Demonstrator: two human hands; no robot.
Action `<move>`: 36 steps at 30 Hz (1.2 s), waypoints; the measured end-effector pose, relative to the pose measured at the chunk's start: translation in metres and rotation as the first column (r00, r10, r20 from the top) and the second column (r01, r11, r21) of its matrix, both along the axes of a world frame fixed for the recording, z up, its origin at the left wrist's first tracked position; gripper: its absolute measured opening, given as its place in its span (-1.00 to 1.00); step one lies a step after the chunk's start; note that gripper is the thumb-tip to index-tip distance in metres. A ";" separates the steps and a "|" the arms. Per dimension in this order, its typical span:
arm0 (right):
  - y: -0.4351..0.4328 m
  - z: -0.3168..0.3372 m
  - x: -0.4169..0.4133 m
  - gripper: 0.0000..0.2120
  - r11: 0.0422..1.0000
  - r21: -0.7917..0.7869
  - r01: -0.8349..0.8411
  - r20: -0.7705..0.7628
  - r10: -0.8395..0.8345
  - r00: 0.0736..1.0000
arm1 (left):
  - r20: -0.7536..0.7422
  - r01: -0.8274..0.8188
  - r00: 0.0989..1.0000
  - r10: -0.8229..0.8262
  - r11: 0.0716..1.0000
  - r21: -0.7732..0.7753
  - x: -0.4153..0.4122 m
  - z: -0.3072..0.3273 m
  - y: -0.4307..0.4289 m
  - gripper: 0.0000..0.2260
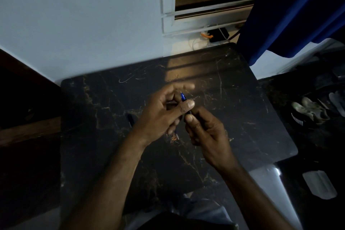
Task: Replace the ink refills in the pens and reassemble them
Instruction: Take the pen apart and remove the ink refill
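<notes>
Blue plastic pen (183,97) is up in both hands over the middle of the dark marbled worktop (242,117), tip pointing away toward the wall. Left hand (164,114) has its grip pinching the front section, thumb pressed on top and the other fingers fanned out loose behind it. Right hand (203,129) has its grip closed round the back of the barrel, thumb on top, most of the barrel buried in the fist.

Handling-wise I'd guess it's light and stiff, smooth plastic that gets slippery if you're twisting it. Best bet is exactly this: one hand on the nose cone, one on the barrel, right either side of the joint, and turn gently. The refill inside would be thin and easy to bend, and any spring would fly off, so no yanking.

Another dark pen (130,119) lies on the worktop just left of the left wrist, and there's something small and orange-ish under the hands I can't make out.

No brand or writing readable anywhere, it's way too dim.
</notes>
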State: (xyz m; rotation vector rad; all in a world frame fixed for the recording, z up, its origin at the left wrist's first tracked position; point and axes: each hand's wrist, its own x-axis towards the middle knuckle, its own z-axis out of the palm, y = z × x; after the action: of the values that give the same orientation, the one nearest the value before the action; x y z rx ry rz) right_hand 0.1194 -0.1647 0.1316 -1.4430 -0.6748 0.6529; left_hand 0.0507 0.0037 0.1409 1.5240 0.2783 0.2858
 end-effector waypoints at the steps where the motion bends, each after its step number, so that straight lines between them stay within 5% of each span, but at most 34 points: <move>1: 0.000 0.002 0.001 -0.82 1.000 0.003 -0.026 -0.002 0.026 1.000 | 0.000 0.049 0.999 -0.049 0.999 0.006 -0.003 0.003 0.004 -0.78; 5: 0.008 0.005 0.006 -0.75 0.999 0.025 -0.043 -0.043 0.044 0.998 | 0.035 0.087 0.996 -0.086 0.995 -0.041 -0.009 0.004 0.018 -0.80; 13: 0.043 -0.005 0.006 -0.81 0.996 0.044 0.082 -0.027 -0.081 0.996 | 0.065 -0.419 0.907 0.415 0.905 0.073 0.021 -0.006 0.002 -0.79; 15: 0.046 -0.009 0.008 -0.81 0.993 0.047 0.107 -0.051 -0.105 0.993 | 0.063 -0.349 0.936 0.347 0.937 0.022 0.026 -0.005 0.003 -0.93; 19: 0.041 -0.022 0.017 -0.81 0.993 0.024 0.112 -0.058 -0.110 0.992 | 0.021 -0.113 0.994 0.112 0.993 0.039 0.017 -0.010 0.021 -0.83; 22: 0.038 -0.031 0.012 -0.75 0.991 -0.010 0.130 -0.014 -0.130 0.991 | -0.001 -0.154 0.988 0.154 0.983 0.098 0.015 -0.016 0.026 -0.95; 26: 0.040 -0.039 0.001 -0.80 0.989 -0.011 0.149 -0.007 -0.149 0.989 | -0.010 -0.324 0.945 0.327 0.941 0.095 0.026 -0.028 0.010 -0.70; 30: 0.039 -0.037 0.006 -0.80 0.983 0.020 0.181 -0.042 -0.180 0.983 | -0.053 -0.129 0.990 0.132 0.990 0.065 0.027 -0.029 0.008 -0.91; 32: 0.038 -0.036 0.012 -0.82 0.983 0.020 0.182 -0.051 -0.180 0.982 | -0.052 -0.072 0.996 0.074 0.997 0.033 0.025 -0.029 0.014 -0.84; 36: 0.039 -0.034 0.010 -0.82 0.979 0.017 0.202 -0.007 -0.202 0.979 | -0.043 -0.190 0.980 0.194 0.978 0.083 0.029 -0.027 0.014 -0.92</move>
State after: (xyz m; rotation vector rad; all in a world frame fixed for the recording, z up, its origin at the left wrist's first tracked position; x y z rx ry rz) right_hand 0.1291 -0.1258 0.0975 -1.4702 -0.5196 0.4910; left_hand 0.0793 0.0175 0.1141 1.5854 0.4608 0.4156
